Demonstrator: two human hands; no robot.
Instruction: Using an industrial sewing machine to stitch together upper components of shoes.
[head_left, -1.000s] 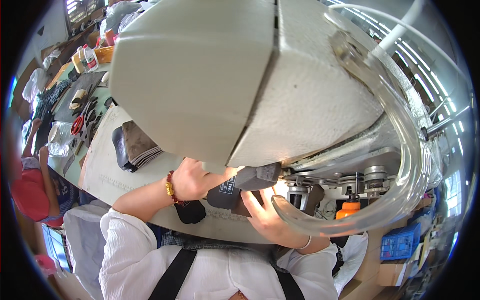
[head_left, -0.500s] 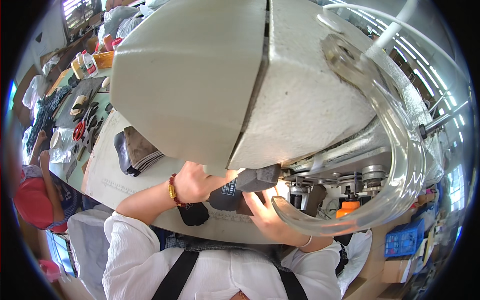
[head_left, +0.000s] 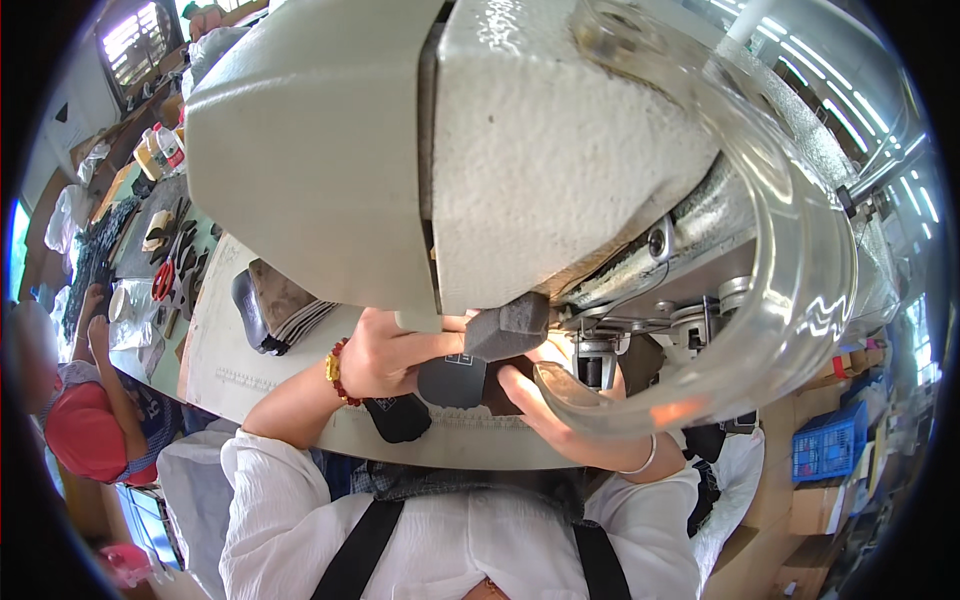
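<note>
Below the pale head of a sewing machine (head_left: pixel 310 150), both my hands are at a dark cut piece (head_left: pixel 452 384), grey with a small white print at its left and brown toward the right. My left hand (head_left: pixel 375 358), with a beaded bracelet, grips it at the left edge; some fingertips are hidden behind the machine and a grey foam block (head_left: pixel 508 328). From the right comes my right hand (head_left: pixel 550 402), its thumb pressed on the brown part and the other fingers partly hidden by a clear curved guard (head_left: pixel 775 330). A black rounded piece (head_left: pixel 400 418) lies under my left wrist.
A stack of dark pieces (head_left: pixel 278 305) lies on the white table (head_left: pixel 230 350) to the left. Beyond, another person in a red cap (head_left: pixel 88 432) works beside red-handled scissors (head_left: pixel 163 281) and bottles (head_left: pixel 168 147). A blue crate (head_left: pixel 830 443) stands at the right.
The view has shifted, moving the machine left in the picture. Both hands stay at the dark piece, and my right thumb now lies more plainly on its brown part.
</note>
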